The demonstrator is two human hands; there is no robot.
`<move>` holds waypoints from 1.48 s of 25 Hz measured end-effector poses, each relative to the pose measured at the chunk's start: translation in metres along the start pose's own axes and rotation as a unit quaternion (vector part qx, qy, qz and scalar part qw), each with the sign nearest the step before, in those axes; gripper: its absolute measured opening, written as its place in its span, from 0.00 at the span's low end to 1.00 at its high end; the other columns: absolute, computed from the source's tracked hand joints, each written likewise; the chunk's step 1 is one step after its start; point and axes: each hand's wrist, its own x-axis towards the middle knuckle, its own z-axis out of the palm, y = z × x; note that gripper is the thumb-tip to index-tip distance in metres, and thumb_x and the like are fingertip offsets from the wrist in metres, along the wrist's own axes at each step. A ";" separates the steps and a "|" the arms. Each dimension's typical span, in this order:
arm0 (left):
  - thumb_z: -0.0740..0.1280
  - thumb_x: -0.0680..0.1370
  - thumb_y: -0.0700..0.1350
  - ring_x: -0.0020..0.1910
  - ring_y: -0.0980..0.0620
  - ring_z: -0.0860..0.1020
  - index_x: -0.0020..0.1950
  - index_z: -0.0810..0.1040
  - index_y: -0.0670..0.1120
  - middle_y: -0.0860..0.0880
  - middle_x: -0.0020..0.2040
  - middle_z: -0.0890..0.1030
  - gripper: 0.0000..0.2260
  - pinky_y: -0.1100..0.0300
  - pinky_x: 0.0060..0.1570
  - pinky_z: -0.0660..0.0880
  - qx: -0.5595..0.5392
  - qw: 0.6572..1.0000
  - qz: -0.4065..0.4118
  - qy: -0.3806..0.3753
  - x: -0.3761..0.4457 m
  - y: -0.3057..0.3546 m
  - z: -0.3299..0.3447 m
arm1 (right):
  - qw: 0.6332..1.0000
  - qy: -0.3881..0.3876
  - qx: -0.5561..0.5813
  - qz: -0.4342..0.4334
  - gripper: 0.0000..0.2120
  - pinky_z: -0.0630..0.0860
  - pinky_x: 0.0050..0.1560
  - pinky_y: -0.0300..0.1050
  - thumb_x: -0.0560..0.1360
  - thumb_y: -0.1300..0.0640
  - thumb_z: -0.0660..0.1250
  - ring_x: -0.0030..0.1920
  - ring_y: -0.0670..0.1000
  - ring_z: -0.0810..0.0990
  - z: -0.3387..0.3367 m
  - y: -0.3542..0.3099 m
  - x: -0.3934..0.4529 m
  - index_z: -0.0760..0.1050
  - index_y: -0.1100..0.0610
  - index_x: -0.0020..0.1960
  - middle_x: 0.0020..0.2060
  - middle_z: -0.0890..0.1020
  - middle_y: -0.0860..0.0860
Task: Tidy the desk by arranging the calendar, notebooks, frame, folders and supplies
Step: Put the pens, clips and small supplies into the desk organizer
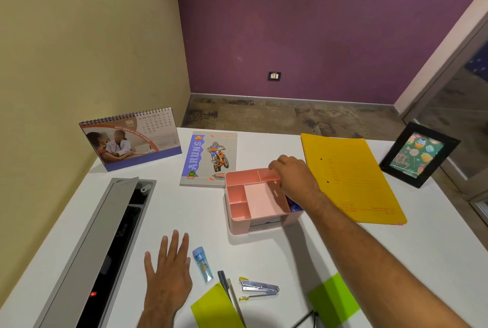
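Right hand [293,174] curled over pink organizer [253,202] — left hand [169,269] flat.

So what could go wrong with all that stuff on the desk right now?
The right hand reaches over the pink organizer, which sits against the notebook; a shove could push the notebook askew. The left hand lies flat beside the small blue tube, so a sideways sweep might roll it into the pens and stapler.

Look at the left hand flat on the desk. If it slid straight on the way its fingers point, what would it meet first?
The left hand points up the desk; likely first is the notebook, though the line could pass just left of it.
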 end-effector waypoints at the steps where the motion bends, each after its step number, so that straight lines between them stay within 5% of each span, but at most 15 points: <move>1: 0.51 0.77 0.56 0.79 0.51 0.41 0.77 0.60 0.54 0.53 0.80 0.44 0.27 0.43 0.73 0.36 -0.001 1.000 -0.001 -0.001 0.000 0.000 0.000 | 1.000 -0.013 -0.025 -0.009 0.19 0.71 0.57 0.49 0.75 0.62 0.65 0.59 0.56 0.76 0.003 -0.002 0.003 0.72 0.54 0.65 0.59 0.78 0.54; 5: 0.48 0.78 0.57 0.79 0.52 0.41 0.78 0.55 0.55 0.53 0.80 0.47 0.27 0.44 0.73 0.36 -0.017 1.000 -0.008 -0.010 0.000 0.000 -0.002 | 0.998 -0.040 -0.052 -0.009 0.17 0.71 0.57 0.50 0.77 0.58 0.64 0.55 0.56 0.79 0.014 -0.005 0.012 0.71 0.54 0.66 0.57 0.81 0.53; 8: 0.45 0.80 0.58 0.77 0.50 0.49 0.75 0.64 0.55 0.50 0.77 0.62 0.25 0.45 0.73 0.36 -0.039 0.998 -0.016 -0.039 0.000 0.003 -0.006 | 0.997 -0.063 -0.040 0.004 0.17 0.72 0.58 0.50 0.77 0.56 0.65 0.56 0.55 0.79 0.023 0.000 0.011 0.71 0.54 0.66 0.57 0.81 0.53; 12: 0.56 0.80 0.54 0.77 0.52 0.53 0.72 0.69 0.56 0.53 0.76 0.64 0.20 0.50 0.72 0.34 -0.071 0.996 -0.046 -0.014 0.003 0.002 -0.009 | 0.998 -0.062 0.002 0.015 0.19 0.75 0.60 0.49 0.75 0.58 0.68 0.57 0.55 0.80 0.028 0.005 0.007 0.74 0.54 0.65 0.59 0.82 0.53; 14: 0.64 0.79 0.51 0.75 0.50 0.61 0.67 0.74 0.56 0.53 0.74 0.69 0.16 0.47 0.72 0.44 -0.137 0.988 -0.068 -0.009 0.005 0.003 -0.016 | 0.999 -0.041 0.029 0.019 0.19 0.74 0.62 0.48 0.73 0.58 0.71 0.57 0.55 0.80 0.027 0.004 0.001 0.76 0.54 0.63 0.59 0.82 0.52; 17: 0.61 0.75 0.58 0.58 0.51 0.75 0.46 0.79 0.58 0.60 0.53 0.79 0.09 0.53 0.57 0.63 -0.243 0.969 -0.027 0.035 -0.007 0.007 -0.036 | 0.998 0.025 0.063 0.005 0.17 0.71 0.64 0.47 0.73 0.55 0.70 0.58 0.53 0.78 0.024 -0.003 -0.015 0.78 0.55 0.61 0.58 0.82 0.51; 21: 0.66 0.66 0.73 0.48 0.62 0.70 0.36 0.76 0.58 0.61 0.39 0.75 0.19 0.58 0.48 0.61 -0.307 0.951 0.039 -0.016 -0.038 0.008 -0.045 | 0.968 0.171 0.185 0.019 0.13 0.73 0.61 0.48 0.72 0.60 0.66 0.57 0.53 0.76 0.026 -0.023 -0.054 0.79 0.57 0.56 0.53 0.82 0.52; 23: 0.69 0.59 0.76 0.51 0.64 0.69 0.38 0.76 0.60 0.62 0.41 0.74 0.23 0.59 0.50 0.60 -0.299 0.951 0.065 -0.050 -0.047 0.010 -0.047 | 0.944 0.221 0.244 0.015 0.13 0.72 0.59 0.46 0.71 0.63 0.64 0.56 0.51 0.75 0.034 -0.037 -0.080 0.80 0.57 0.53 0.51 0.82 0.51; 27: 0.67 0.51 0.80 0.57 0.68 0.62 0.46 0.75 0.61 0.65 0.51 0.70 0.32 0.58 0.52 0.58 -0.212 0.963 0.084 -0.145 -0.056 0.017 -0.057 | 0.926 0.191 0.322 0.043 0.13 0.73 0.60 0.42 0.74 0.56 0.60 0.56 0.46 0.76 0.058 -0.056 -0.129 0.80 0.54 0.54 0.52 0.81 0.46; 30: 0.71 0.52 0.75 0.57 0.68 0.62 0.46 0.74 0.61 0.65 0.51 0.69 0.29 0.58 0.52 0.56 -0.193 0.964 0.069 -0.167 -0.057 0.019 -0.059 | 0.916 0.146 0.363 0.090 0.16 0.72 0.59 0.40 0.73 0.51 0.59 0.56 0.45 0.76 0.071 -0.063 -0.154 0.79 0.52 0.56 0.52 0.79 0.44; 33: 0.75 0.53 0.68 0.51 0.64 0.67 0.42 0.73 0.59 0.61 0.46 0.74 0.25 0.58 0.50 0.59 -0.235 0.956 0.039 -0.173 -0.056 0.023 -0.061 | 0.901 0.114 0.398 0.127 0.12 0.73 0.56 0.39 0.73 0.55 0.64 0.53 0.43 0.77 0.076 -0.068 -0.168 0.78 0.48 0.55 0.50 0.80 0.42; 37: 0.81 0.54 0.53 0.29 0.57 0.71 0.35 0.78 0.49 0.51 0.29 0.76 0.18 0.61 0.34 0.69 -0.443 0.876 -0.019 -0.189 -0.056 0.025 -0.072 | 0.828 0.059 0.521 0.200 0.14 0.76 0.45 0.32 0.70 0.63 0.73 0.45 0.45 0.82 0.078 -0.075 -0.179 0.79 0.44 0.47 0.43 0.85 0.44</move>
